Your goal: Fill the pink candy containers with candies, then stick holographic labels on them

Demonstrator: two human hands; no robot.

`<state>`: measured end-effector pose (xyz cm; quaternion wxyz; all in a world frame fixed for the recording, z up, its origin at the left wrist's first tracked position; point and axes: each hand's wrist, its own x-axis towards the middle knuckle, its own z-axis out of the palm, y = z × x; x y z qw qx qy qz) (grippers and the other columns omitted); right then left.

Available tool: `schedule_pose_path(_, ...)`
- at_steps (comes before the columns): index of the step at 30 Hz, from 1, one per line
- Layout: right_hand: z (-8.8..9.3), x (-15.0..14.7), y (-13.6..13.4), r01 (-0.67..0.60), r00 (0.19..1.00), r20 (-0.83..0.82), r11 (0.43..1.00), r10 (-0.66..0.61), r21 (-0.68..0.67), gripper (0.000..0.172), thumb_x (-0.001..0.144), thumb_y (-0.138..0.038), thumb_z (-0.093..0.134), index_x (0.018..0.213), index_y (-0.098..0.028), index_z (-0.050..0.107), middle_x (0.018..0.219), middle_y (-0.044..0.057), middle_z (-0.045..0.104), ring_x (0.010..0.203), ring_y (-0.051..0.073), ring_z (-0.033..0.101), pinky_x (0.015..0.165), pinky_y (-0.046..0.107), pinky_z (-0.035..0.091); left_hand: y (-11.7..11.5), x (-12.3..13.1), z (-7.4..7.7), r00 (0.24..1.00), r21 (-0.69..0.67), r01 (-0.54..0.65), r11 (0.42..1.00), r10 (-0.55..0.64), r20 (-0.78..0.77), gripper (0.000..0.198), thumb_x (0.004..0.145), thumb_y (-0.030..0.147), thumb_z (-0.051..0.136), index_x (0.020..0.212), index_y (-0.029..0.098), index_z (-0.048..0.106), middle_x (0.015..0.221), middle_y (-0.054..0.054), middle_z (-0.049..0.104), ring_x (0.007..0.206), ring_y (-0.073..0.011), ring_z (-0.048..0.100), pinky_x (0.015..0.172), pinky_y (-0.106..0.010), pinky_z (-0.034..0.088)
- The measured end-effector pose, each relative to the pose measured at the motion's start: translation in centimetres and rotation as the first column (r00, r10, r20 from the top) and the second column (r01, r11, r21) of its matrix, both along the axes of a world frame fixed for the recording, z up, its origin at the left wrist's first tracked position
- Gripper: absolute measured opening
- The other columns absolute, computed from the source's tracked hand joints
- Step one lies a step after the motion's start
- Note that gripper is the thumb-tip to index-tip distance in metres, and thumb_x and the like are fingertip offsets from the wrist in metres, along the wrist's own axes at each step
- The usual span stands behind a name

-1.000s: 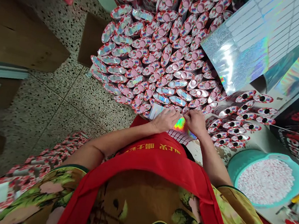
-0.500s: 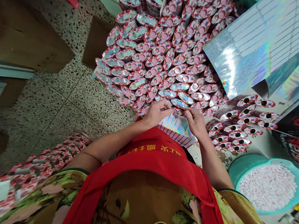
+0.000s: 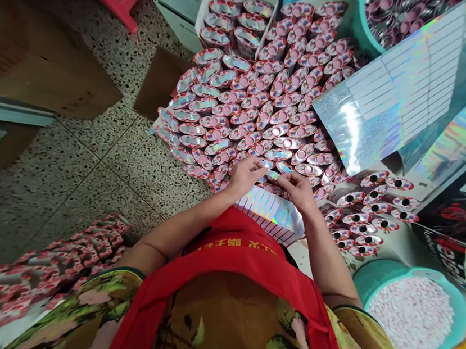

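Note:
A short shiny holographic sticker strip stretches between my two hands, over the nearest containers. My left hand is closed in a pinch at its left end. At the other end, the thumb and fingers of my right hand are pinched together on it. Just below my hands, against the red apron, lies a holographic sticker sheet divided into narrow strips. Beyond them stand many oval-topped containers with red and white rims. Many have a pink round piece on top; others carry a shiny strip.
A larger sticker sheet lies over containers at right. Containers with black round holes stand near a teal basin of small white and pink pieces. Another teal basin holds pink-and-silver parts. Cardboard boxes and a red stool are left.
My hands have moved from over the sticker sheet to slightly beyond it, and the strip now shows clearly between them. The view has shifted, so the containers and basins appear lower.

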<state>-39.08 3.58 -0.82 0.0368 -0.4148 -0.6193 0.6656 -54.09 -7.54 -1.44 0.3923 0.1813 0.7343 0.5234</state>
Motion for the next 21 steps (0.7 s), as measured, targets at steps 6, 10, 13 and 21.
schedule_pose_path(6, -0.8, -1.7, 4.7, -0.176, 0.980, 0.150, 0.932, 0.134, 0.317, 0.035, 0.082, -0.053, 0.061, 0.072, -0.019, 0.060, 0.065, 0.000, 0.058, 0.060, 0.013, 0.046, 0.060, 0.028, 0.036, 3.2, -1.6, -1.7, 0.987, -0.078, -0.009, 0.997, -0.003, -0.158, 0.011, 0.082, 0.025, 0.066, 0.074, 0.018, 0.064, 0.067, 0.002, 0.062, 0.066, -0.0133, 0.059, 0.066, -0.024, 0.044)
schedule_pose_path(10, -0.4, -3.4, 8.4, -0.380, 0.888, 0.444, 0.731, 0.117, 0.567, 0.026, 0.087, -0.041, 0.060, 0.079, -0.018, 0.068, 0.073, 0.005, 0.067, 0.068, 0.019, 0.055, 0.066, 0.030, 0.039, 6.5, -2.0, -2.2, 0.862, -0.212, -0.013, 0.977, -0.097, -0.498, 0.013, 0.086, 0.021, 0.065, 0.073, 0.020, 0.066, 0.084, -0.005, 0.067, 0.091, -0.0216, 0.061, 0.087, -0.035, 0.047)
schedule_pose_path(13, 0.1, -4.6, 9.8, -0.464, 0.824, 0.564, 0.644, 0.061, 0.608, 0.027, 0.090, -0.041, 0.060, 0.084, -0.017, 0.072, 0.082, 0.010, 0.071, 0.076, 0.023, 0.061, 0.070, 0.031, 0.042, 8.3, -1.7, -2.5, 0.762, -0.282, -0.077, 0.956, -0.127, -0.636, 0.014, 0.089, 0.023, 0.064, 0.076, 0.021, 0.067, 0.098, -0.010, 0.068, 0.108, -0.0289, 0.056, 0.093, -0.044, 0.044)
schedule_pose_path(21, -1.1, -5.9, 10.4, -0.411, 0.798, 0.601, 0.695, -0.038, 0.590, 0.018, 0.084, -0.033, 0.066, 0.081, -0.017, 0.074, 0.082, 0.011, 0.071, 0.081, 0.026, 0.064, 0.073, 0.034, 0.046, 9.5, -1.6, -4.3, 0.702, -0.306, -0.100, 0.947, -0.151, -0.696, 0.011, 0.094, 0.028, 0.062, 0.086, 0.021, 0.067, 0.105, -0.012, 0.065, 0.118, -0.0335, 0.052, 0.097, -0.051, 0.042)
